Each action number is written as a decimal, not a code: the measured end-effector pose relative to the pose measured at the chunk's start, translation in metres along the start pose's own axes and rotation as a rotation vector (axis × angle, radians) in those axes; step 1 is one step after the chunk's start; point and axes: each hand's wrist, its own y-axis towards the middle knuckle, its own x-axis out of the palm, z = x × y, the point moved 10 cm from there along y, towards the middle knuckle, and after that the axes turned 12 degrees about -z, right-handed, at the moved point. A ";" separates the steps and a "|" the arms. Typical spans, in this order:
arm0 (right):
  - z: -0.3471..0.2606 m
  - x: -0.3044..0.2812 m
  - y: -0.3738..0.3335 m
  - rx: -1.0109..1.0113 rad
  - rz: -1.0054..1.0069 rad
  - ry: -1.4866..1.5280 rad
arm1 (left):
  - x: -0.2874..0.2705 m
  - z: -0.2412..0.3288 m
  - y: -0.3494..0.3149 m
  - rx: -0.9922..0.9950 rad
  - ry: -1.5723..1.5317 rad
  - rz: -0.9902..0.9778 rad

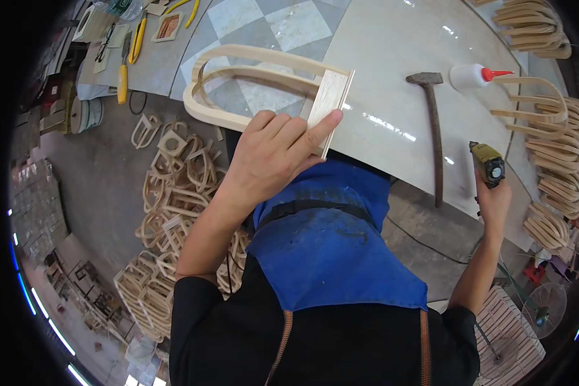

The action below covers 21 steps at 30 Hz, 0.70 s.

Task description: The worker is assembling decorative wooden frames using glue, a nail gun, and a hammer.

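Note:
My left hand [268,153] is closed on an arched pale wooden frame [213,114] at the table's near edge. Its fingers wrap the frame near the flat end board [328,96], and the index finger lies along that board. The rounded end of the frame points left. Out to the right, my right hand [494,201] grips the handle of a yellow-green nail gun [488,162] with a round cap. The gun is held beside the table edge, apart from the frame. Most of its handle is hidden by my fingers.
A hammer [435,122] and a white glue bottle [468,76] with red tip lie on the table [379,71]. Stacked arched wooden pieces [560,151] line the right side. Yellow-handled tools [137,40] rest far left. Finished-looking frames [180,193] pile on the floor left.

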 end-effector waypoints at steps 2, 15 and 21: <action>0.009 0.006 0.005 -0.002 -0.003 0.058 | 0.008 -0.004 0.001 -0.019 -0.034 -0.023; 0.007 0.014 0.036 0.045 0.025 -0.090 | 0.006 -0.016 -0.011 -0.225 0.044 0.103; 0.018 0.032 0.055 -0.140 0.106 0.033 | -0.005 -0.035 -0.080 -0.431 -0.315 0.732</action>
